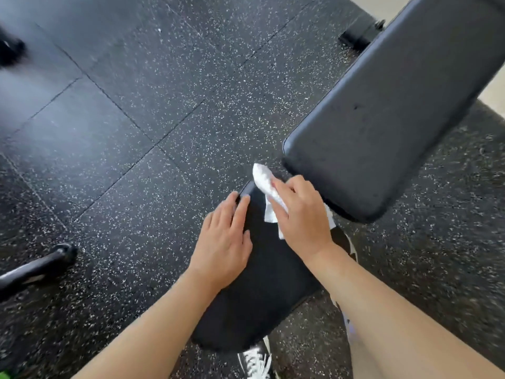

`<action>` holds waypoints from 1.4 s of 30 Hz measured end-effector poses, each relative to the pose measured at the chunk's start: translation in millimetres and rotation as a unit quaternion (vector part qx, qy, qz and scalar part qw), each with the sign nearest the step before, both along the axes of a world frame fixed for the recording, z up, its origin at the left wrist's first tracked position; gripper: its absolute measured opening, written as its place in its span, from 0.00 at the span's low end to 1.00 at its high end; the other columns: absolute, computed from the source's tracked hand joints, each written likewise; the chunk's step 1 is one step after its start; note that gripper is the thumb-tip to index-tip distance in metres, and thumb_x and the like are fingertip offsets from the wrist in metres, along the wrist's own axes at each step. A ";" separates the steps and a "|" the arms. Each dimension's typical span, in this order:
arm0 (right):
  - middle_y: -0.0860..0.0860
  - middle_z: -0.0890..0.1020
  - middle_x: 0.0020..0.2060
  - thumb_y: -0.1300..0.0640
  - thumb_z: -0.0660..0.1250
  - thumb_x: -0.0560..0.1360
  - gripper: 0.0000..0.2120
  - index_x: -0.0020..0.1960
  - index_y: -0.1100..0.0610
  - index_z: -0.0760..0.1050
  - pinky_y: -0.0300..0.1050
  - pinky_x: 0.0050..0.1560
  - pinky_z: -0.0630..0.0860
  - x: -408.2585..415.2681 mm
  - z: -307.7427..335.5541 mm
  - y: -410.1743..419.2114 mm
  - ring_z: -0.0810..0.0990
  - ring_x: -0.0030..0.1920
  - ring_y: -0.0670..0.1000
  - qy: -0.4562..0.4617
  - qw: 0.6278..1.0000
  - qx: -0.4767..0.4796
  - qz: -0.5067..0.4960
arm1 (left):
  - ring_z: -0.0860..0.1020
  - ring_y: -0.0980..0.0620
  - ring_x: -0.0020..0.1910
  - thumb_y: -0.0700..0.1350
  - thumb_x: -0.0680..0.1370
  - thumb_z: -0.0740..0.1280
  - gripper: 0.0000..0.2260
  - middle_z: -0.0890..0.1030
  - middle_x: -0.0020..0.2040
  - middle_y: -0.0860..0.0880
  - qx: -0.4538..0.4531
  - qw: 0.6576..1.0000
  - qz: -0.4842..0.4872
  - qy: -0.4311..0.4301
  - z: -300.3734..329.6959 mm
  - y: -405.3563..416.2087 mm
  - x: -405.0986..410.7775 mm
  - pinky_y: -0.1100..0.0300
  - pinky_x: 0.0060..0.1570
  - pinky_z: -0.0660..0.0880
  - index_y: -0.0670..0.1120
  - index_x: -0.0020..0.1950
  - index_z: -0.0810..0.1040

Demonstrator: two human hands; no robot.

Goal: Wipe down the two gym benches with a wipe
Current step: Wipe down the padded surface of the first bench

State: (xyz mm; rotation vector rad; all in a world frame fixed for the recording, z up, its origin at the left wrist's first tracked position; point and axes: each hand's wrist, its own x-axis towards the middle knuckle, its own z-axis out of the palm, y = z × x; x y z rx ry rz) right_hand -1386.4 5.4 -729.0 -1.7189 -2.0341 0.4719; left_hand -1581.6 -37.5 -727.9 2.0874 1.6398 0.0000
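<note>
A: Nearest thing in view is my right forearm (pixel 388 305), low in frame, reaching over the seat pad (pixel 262 305). Shoe (pixel 257 362) just under the pad's near end.

B: Grip state?

A: Right hand (pixel 300 214) is curled over the wipe (pixel 266 186), clamped on it, pressing it onto the pad's far end. White bunch sticks out past my fingertips, more trails out under the palm.

B: Left?

A: Left hand (pixel 225 242) flat, fingers straight, resting on the pad's left edge. Holding nothing. My guess: it braces the pad so it doesn't shift while I scrub.

B: Back pad?

A: Backrest pad (pixel 396 113) just beyond the seat pad, tilted away to the upper right. Wipe sits at the gap between the two.

B: Second bench?

A: A dark frame leg (pixel 38 265) well left of the pad on the rubber floor (pixel 136 119). Can't tell if it belongs to it.
</note>
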 end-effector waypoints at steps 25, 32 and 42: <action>0.52 0.75 0.40 0.52 0.69 0.81 0.08 0.56 0.54 0.84 0.56 0.38 0.72 66.0 -21.6 -73.7 0.72 0.39 0.56 0.052 0.984 0.040 -0.167 | 0.53 0.44 0.85 0.52 0.77 0.61 0.30 0.62 0.84 0.49 0.144 0.988 -0.043 0.028 -26.8 -22.5 49.0 0.35 0.81 0.53 0.53 0.81 0.66; 0.48 0.71 0.44 0.54 0.69 0.81 0.07 0.55 0.55 0.84 0.49 0.43 0.72 56.5 -37.9 -102.4 0.73 0.42 0.52 0.167 0.923 0.061 -0.342 | 0.54 0.45 0.85 0.52 0.77 0.60 0.30 0.61 0.84 0.51 0.157 0.987 -0.042 0.012 -30.6 -22.6 48.3 0.34 0.80 0.54 0.53 0.81 0.66; 0.49 0.70 0.54 0.54 0.65 0.84 0.19 0.73 0.55 0.75 0.40 0.58 0.73 -69.8 -45.9 -188.9 0.76 0.54 0.51 0.301 0.815 0.110 -0.482 | 0.54 0.47 0.85 0.52 0.78 0.58 0.28 0.62 0.83 0.52 0.171 0.984 -0.043 -0.009 -34.7 -22.6 43.9 0.37 0.80 0.55 0.55 0.80 0.65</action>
